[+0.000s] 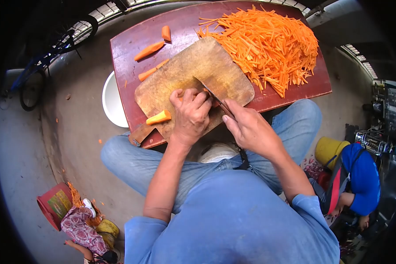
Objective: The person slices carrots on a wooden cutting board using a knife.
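A worn wooden cutting board (pixel 198 57) lies tilted on a red table (pixel 180 20). My right hand (pixel 251 128) is wrapped round the handle of a knife (pixel 214 96), its blade over the board. Left of the blade, my left hand (pixel 190 113) presses down on the board with bent fingers; bits of orange carrot show at its fingertips, mostly hidden. A carrot piece (pixel 159 117) lies by my left wrist. More carrot pieces (pixel 149 51) rest beyond the board's left edge. A large heap of carrot strips (pixel 268 48) covers the table's right side.
A white basin (pixel 113 101) stands left of the table. A bicycle (pixel 44 61) is at the upper left. At the lower left, a person sits near a red bucket (pixel 53 207). Another person in blue (pixel 361 176) is at the right, beside a yellow bucket (pixel 329 152).
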`<action>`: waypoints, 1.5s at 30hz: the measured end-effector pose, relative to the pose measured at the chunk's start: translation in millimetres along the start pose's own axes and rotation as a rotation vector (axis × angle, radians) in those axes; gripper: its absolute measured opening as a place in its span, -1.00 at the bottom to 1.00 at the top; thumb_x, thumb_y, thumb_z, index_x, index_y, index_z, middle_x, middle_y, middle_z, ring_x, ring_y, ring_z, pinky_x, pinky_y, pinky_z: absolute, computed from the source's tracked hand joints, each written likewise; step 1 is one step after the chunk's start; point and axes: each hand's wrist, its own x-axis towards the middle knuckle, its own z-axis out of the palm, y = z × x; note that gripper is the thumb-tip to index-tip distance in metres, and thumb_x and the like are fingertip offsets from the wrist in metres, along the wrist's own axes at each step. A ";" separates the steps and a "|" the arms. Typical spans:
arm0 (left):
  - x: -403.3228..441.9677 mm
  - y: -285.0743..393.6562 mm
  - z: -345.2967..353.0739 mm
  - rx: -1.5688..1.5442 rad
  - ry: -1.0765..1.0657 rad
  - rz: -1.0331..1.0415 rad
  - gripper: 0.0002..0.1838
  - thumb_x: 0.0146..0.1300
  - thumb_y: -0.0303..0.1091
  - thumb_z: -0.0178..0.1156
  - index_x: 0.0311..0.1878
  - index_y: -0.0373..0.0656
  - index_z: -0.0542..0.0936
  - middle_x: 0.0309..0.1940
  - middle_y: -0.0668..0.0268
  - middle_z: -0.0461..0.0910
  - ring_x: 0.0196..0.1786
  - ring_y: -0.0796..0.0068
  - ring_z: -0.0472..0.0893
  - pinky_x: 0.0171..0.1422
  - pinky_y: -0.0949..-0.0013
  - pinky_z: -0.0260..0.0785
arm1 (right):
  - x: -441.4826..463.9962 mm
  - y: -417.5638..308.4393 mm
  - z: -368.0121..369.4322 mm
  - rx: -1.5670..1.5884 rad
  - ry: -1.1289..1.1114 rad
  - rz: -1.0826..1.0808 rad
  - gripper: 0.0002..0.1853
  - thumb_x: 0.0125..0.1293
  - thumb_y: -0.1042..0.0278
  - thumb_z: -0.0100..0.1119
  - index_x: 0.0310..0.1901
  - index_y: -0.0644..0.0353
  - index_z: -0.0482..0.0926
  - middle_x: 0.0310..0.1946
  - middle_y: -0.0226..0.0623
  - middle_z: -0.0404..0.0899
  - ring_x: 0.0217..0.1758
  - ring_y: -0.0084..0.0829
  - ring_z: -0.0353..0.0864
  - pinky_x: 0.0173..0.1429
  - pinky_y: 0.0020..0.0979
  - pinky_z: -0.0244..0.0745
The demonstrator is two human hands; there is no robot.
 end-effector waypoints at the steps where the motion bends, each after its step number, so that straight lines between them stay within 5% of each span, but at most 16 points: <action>1: 0.1 -0.5 -0.1 0.003 0.002 0.000 -0.73 0.11 -0.47 0.40 -0.09 -0.05 0.82 -0.04 0.43 0.73 0.14 0.30 0.67 0.44 -0.17 0.18 | -1.8 -4.7 -3.8 0.011 -0.011 0.041 -0.63 0.64 0.45 0.23 0.36 0.37 0.47 -0.07 0.28 0.70 0.03 0.35 0.72 0.05 0.11 0.60; 6: -1.6 0.6 -0.2 0.008 0.006 -0.015 -0.69 0.08 -0.50 0.42 -0.07 -0.04 0.83 -0.04 0.45 0.75 0.10 0.32 0.69 0.42 -0.13 0.19 | -19.6 -21.7 -17.4 0.095 -0.074 0.184 -0.72 0.64 0.43 0.22 0.24 0.34 0.46 -0.11 0.32 0.66 0.02 0.44 0.66 0.02 0.18 0.54; 9: -2.0 1.2 2.6 0.000 0.023 -0.012 -0.69 0.08 -0.50 0.43 -0.07 -0.04 0.83 -0.05 0.46 0.75 0.08 0.32 0.69 0.41 -0.15 0.18 | -6.4 -5.1 -3.7 0.096 0.013 0.065 -0.73 0.64 0.43 0.21 0.23 0.33 0.47 -0.13 0.30 0.65 0.01 0.43 0.66 0.01 0.15 0.55; 12: 0.5 1.3 1.5 -0.001 0.024 -0.005 -0.71 0.10 -0.49 0.44 -0.07 -0.04 0.83 -0.05 0.46 0.74 0.06 0.33 0.68 0.41 -0.16 0.18 | 2.6 -4.4 -6.0 0.048 -0.033 0.090 -0.65 0.66 0.41 0.23 0.34 0.36 0.50 -0.22 0.18 0.67 -0.17 0.24 0.73 -0.05 -0.01 0.57; 20: -1.4 2.1 0.2 -0.008 -0.003 -0.014 -0.72 0.11 -0.50 0.44 -0.07 -0.05 0.83 -0.13 0.44 0.70 0.03 0.35 0.67 0.41 -0.14 0.18 | -5.3 -10.0 -1.3 0.065 0.009 0.106 -0.75 0.65 0.45 0.21 0.22 0.36 0.52 -0.23 0.20 0.64 -0.14 0.31 0.68 -0.04 0.00 0.57; 23: -2.2 1.6 3.3 -0.018 0.026 0.001 -0.86 0.21 -0.44 0.36 -0.16 -0.13 0.78 -0.18 0.41 0.63 0.06 0.33 0.64 0.45 -0.22 0.16 | -3.4 -9.0 -3.9 0.073 -0.017 0.099 -0.74 0.65 0.45 0.21 0.24 0.36 0.51 -0.22 0.22 0.64 -0.13 0.32 0.69 -0.03 0.01 0.57; 27: -4.1 1.0 0.9 -0.003 0.016 0.001 -0.73 0.11 -0.52 0.41 -0.10 -0.06 0.82 -0.17 0.44 0.65 0.00 0.34 0.65 0.42 -0.12 0.17 | -13.2 -24.2 -13.6 0.039 -0.059 0.145 -0.75 0.64 0.45 0.21 0.21 0.34 0.47 -0.20 0.30 0.65 -0.05 0.43 0.67 -0.02 0.17 0.53; 30: -1.7 2.4 0.6 -0.015 0.016 0.006 -0.72 0.08 -0.52 0.40 -0.10 -0.07 0.81 -0.20 0.42 0.62 -0.01 0.32 0.64 0.42 -0.12 0.17 | -9.4 -7.6 4.6 0.037 0.050 0.025 -0.75 0.64 0.45 0.21 0.20 0.34 0.46 -0.23 0.29 0.64 -0.08 0.43 0.66 -0.05 0.18 0.51; 33: -0.5 3.4 -0.3 -0.030 0.038 0.011 -0.72 0.08 -0.52 0.39 -0.11 -0.07 0.81 -0.23 0.41 0.59 -0.02 0.32 0.64 0.41 -0.12 0.17 | -0.3 -7.5 -0.5 -0.001 -0.047 0.096 -0.70 0.64 0.45 0.22 0.27 0.36 0.50 -0.20 0.25 0.66 -0.10 0.31 0.73 -0.03 0.05 0.56; 45: 0.1 1.8 1.3 -0.050 0.056 -0.001 -0.80 0.12 -0.52 0.41 -0.18 -0.05 0.80 -0.25 0.42 0.58 -0.03 0.32 0.64 0.41 -0.11 0.16 | -7.1 -11.7 -1.5 -0.012 -0.042 0.112 -0.76 0.65 0.44 0.20 0.20 0.35 0.49 -0.20 0.26 0.65 -0.09 0.38 0.69 -0.02 0.09 0.55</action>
